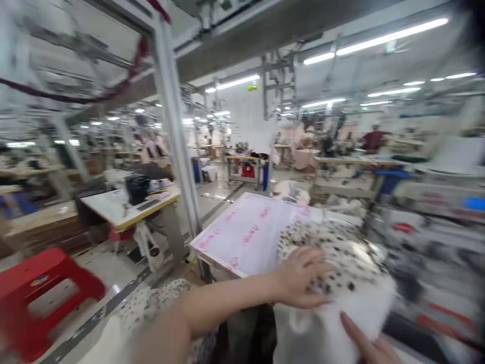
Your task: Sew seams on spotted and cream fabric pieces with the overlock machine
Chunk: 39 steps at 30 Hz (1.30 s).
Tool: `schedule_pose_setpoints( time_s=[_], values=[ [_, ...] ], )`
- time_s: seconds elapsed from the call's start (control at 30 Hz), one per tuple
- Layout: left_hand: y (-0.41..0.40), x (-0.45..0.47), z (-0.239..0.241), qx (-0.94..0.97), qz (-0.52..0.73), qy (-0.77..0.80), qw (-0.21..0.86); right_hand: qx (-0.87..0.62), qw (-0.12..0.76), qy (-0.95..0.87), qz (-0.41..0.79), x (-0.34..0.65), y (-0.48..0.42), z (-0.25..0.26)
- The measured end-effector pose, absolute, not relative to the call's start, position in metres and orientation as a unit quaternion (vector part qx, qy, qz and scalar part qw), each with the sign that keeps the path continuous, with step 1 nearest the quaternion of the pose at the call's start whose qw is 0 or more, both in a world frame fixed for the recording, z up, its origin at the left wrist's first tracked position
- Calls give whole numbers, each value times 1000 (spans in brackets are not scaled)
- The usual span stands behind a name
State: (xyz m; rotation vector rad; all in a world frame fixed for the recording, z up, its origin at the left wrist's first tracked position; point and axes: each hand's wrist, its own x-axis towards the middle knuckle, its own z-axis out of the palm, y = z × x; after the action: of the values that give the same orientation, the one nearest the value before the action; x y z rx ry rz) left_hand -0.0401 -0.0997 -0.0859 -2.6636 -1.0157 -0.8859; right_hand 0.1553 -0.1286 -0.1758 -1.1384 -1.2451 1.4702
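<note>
The left hand [299, 278] reaches across from the lower left and rests on the black-dotted white fabric [337, 258], its fingers [314, 265] spread and lying flat without a visible pinch. The right hand [375, 351] enters at the bottom edge of the view, partly cut off. One extended finger [352, 328] touches the plain white fabric [333, 313] joined to the dotted layer; the state of the other fingers cannot be determined. The fabric lies over the right part of the table [217, 264] and hangs past its near edge toward the person. The table top carries a translucent plastic sheet [242, 232] with pink print, which extends left of the fabric to the table's left corner. A metal upright [178, 141] stands just beside that corner. To the right, blurred sewing equipment [420, 237] stands near the fabric and limits lateral movement. A further piece of dotted fabric [159, 303] lies below the left forearm. Left of the table, the tiled floor [109, 273] extends to a red plastic stool [45, 298] and a white-topped table [121, 210] with a yellow edge, both well apart from the hands.
</note>
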Motion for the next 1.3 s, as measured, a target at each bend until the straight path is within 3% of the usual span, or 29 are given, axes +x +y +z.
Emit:
schedule_pose_setpoints(
  time_s=[0.1,0.27,0.63,0.9,1.07,1.3],
  values=[
    [-126,-41,-123,-894,-287,-330,101,-412,464,-437,651,161,-141,-172],
    [-106,-51,-144,-869,-336,-354,81,-370,539,-434,620,167,-142,-157],
    [-96,-27,-154,-823,-355,-416,152,-378,528,-508,565,176,-143,-153],
    [-95,-39,-104,-791,-360,-479,120,-400,533,-506,548,177,-141,-159],
    [-118,-10,-65,-908,-263,-302,122,-413,537,-506,534,171,-141,-166],
    [-130,11,-75,-941,-167,-276,103,-365,616,-424,555,167,-151,-169]
  ],
)
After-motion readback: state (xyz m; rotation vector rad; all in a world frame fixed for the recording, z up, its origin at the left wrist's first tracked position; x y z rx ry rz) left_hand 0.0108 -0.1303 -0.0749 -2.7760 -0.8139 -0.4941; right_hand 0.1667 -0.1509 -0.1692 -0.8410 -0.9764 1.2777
